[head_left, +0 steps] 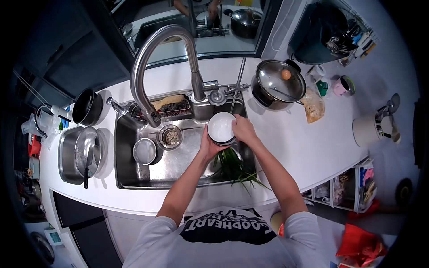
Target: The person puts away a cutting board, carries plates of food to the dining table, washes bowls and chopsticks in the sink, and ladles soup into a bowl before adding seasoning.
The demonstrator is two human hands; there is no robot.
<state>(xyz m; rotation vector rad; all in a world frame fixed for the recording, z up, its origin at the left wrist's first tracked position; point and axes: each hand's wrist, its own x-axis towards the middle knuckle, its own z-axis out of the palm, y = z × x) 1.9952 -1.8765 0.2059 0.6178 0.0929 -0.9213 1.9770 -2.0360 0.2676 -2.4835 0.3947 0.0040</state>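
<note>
Over the right half of the steel sink (174,167), I hold a white bowl (221,126) with a dark outer side. My left hand (209,145) supports it from the left and below, its fingers partly hidden under the bowl. At the right rim, my right hand (244,130) is closed on the bowl, with some fingertips hidden. Below the bowl, long green leaves (230,165) lie in the sink and hang over its front edge. A small metal cup (145,152) stands in the sink, left of the drain (170,137).
A tall curved faucet (167,33) arches over the sink, and a wire caddy (172,109) hangs at the back. Right of the sink stands a lidded pot (279,85). To the left are a dark pan (87,107) and a metal basin (69,154) with a knife (89,156) across a strainer.
</note>
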